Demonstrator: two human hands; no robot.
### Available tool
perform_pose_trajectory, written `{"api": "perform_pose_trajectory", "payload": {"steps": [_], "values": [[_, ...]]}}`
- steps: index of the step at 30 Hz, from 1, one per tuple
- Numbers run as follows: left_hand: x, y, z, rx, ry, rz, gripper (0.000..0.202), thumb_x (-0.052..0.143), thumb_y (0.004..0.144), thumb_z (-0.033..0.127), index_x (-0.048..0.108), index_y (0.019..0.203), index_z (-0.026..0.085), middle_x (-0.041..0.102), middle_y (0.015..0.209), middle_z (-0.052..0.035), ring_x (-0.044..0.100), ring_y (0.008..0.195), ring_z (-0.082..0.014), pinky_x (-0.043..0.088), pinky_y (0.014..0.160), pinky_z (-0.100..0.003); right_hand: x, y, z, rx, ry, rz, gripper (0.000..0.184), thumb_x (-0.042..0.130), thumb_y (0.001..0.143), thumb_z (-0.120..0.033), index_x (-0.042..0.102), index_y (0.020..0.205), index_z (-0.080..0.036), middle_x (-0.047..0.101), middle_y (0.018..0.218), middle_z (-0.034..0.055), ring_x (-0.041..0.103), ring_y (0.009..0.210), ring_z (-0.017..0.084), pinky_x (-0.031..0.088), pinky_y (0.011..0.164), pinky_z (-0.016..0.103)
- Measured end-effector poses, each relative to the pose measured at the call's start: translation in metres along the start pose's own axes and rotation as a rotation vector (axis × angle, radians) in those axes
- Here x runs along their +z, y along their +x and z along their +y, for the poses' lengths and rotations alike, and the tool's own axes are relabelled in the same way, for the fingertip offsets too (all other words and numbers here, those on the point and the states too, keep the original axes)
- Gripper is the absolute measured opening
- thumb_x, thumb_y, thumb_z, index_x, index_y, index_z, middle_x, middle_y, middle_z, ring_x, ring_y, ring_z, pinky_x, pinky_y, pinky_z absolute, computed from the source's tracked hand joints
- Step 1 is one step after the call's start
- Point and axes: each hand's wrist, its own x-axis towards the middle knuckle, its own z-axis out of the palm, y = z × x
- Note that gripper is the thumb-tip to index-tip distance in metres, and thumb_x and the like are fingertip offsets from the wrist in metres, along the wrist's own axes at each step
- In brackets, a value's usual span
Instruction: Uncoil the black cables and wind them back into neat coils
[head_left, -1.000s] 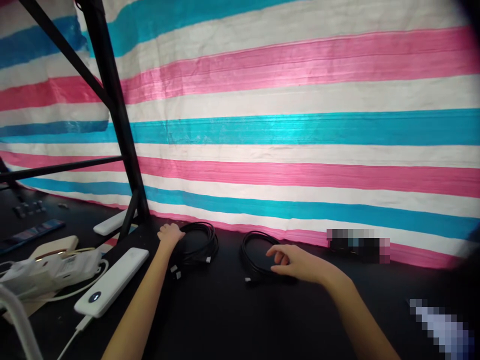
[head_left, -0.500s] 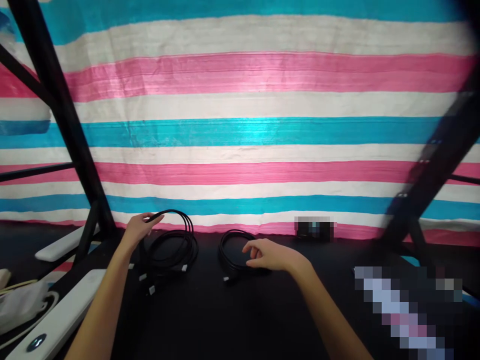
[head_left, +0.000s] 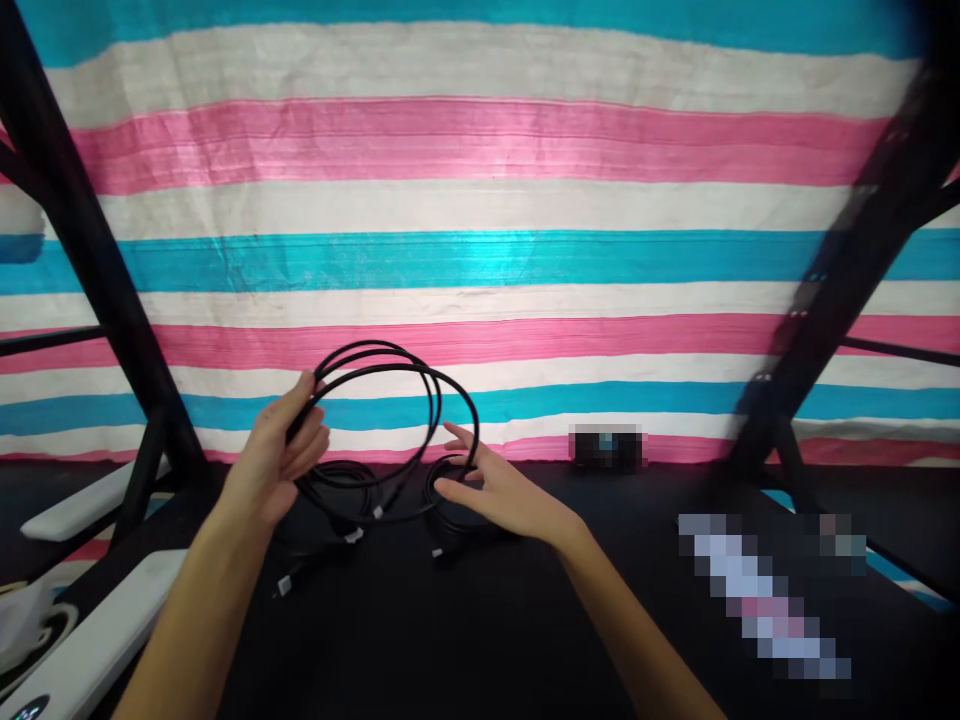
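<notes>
My left hand (head_left: 289, 445) is closed round one side of a coiled black cable (head_left: 405, 368), which hangs in loose loops above the black table (head_left: 420, 640). My right hand (head_left: 502, 490) has its fingers apart at the far side of the loops, close to them; whether it touches the cable I cannot tell. Below the raised loops lies another coiled black cable (head_left: 341, 475), with pale plug ends near it. Partly hidden behind my right hand, a further black cable coil (head_left: 450, 520) rests on the table, its small light-tipped plug toward me.
White long devices (head_left: 97, 630) lie on the left, with a white adapter and its cord (head_left: 30, 620) beside them. Black metal frame legs (head_left: 97, 270) stand at both sides. A striped sheet (head_left: 487, 260) hangs behind. Blurred-out items (head_left: 757, 590) lie on the right.
My left hand has lifted a coiled cable off the table and brought it up and toward the middle. The right hand has moved slightly left, opening its fingers near the loops.
</notes>
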Motion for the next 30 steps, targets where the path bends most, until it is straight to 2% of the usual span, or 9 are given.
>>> {"api": "perform_pose_trajectory", "payload": {"steps": [2,4,7,10,14,21,26,30], "values": [[0.012,-0.004,-0.006,-0.041,-0.057,-0.002,0.030,0.058,0.083,0.039,0.050,0.065,0.017,0.021,0.031,0.0110,0.011,0.026,-0.0021,0.006,0.028,-0.017,0.004,0.002,-0.006,-0.025,0.139,0.010,0.059,0.058,0.090,-0.046,0.035,0.138,-0.019,0.058,0.113,0.0110,0.058,0.099,0.023,0.046,0.087,0.036],[0.019,-0.007,-0.010,-0.067,-0.148,-0.006,0.028,0.055,0.085,0.037,0.050,0.065,0.017,0.021,0.032,0.0113,0.012,0.025,-0.0025,0.009,0.027,-0.017,0.004,0.004,-0.009,-0.032,0.249,0.047,0.046,0.051,0.095,-0.043,0.041,0.131,-0.015,0.064,0.095,0.0085,0.065,0.082,0.020,0.051,0.074,0.031],[0.023,-0.009,-0.013,-0.091,-0.275,-0.035,0.030,0.049,0.089,0.034,0.049,0.065,0.018,0.023,0.032,0.0106,0.016,0.025,-0.0032,0.014,0.028,-0.018,0.002,0.004,-0.011,0.026,0.329,0.073,0.038,0.043,0.098,-0.042,0.042,0.127,-0.017,0.064,0.074,0.0034,0.065,0.057,0.018,0.052,0.050,0.024],[0.024,-0.011,-0.014,-0.102,-0.323,-0.055,0.033,0.047,0.089,0.033,0.045,0.060,0.018,0.025,0.032,0.0094,0.020,0.025,-0.0036,0.017,0.028,-0.019,0.003,0.004,-0.010,0.094,0.344,0.090,0.036,0.041,0.098,-0.045,0.043,0.123,-0.018,0.061,0.057,-0.0013,0.059,0.041,0.015,0.048,0.038,0.019],[0.023,-0.011,-0.012,-0.114,-0.315,-0.063,0.032,0.052,0.086,0.029,0.041,0.058,0.018,0.025,0.032,0.0093,0.022,0.025,-0.0037,0.021,0.030,-0.020,0.003,0.005,-0.011,0.088,0.302,0.144,0.036,0.046,0.095,-0.050,0.051,0.107,-0.016,0.059,0.051,-0.0019,0.055,0.034,0.013,0.043,0.034,0.015],[0.020,-0.009,-0.002,-0.166,-0.329,-0.065,0.034,0.052,0.085,0.029,0.035,0.057,0.019,0.027,0.037,0.0091,0.026,0.026,-0.0036,0.026,0.030,-0.020,-0.008,0.001,-0.018,-0.016,0.531,0.043,0.039,0.050,0.091,-0.055,0.056,0.091,-0.016,0.052,0.050,-0.0055,0.049,0.031,0.010,0.041,0.033,0.015],[0.023,-0.011,-0.005,-0.146,-0.202,-0.078,0.036,0.058,0.081,0.026,0.033,0.056,0.019,0.025,0.038,0.0092,0.027,0.027,-0.0042,0.027,0.030,-0.020,-0.012,-0.001,-0.020,0.024,0.638,0.077,0.042,0.054,0.089,-0.056,0.060,0.094,-0.015,0.049,0.049,-0.0066,0.043,0.029,0.008,0.037,0.029,0.015],[0.025,-0.013,-0.007,-0.037,0.032,-0.088,0.036,0.065,0.076,0.030,0.037,0.057,0.019,0.029,0.038,0.0080,0.033,0.030,-0.0057,0.027,0.031,-0.019,-0.016,-0.003,-0.024,0.039,0.754,0.100,0.037,0.054,0.092,-0.048,0.062,0.105,-0.015,0.041,0.045,-0.0092,0.035,0.027,0.006,0.029,0.026,0.014]]}}
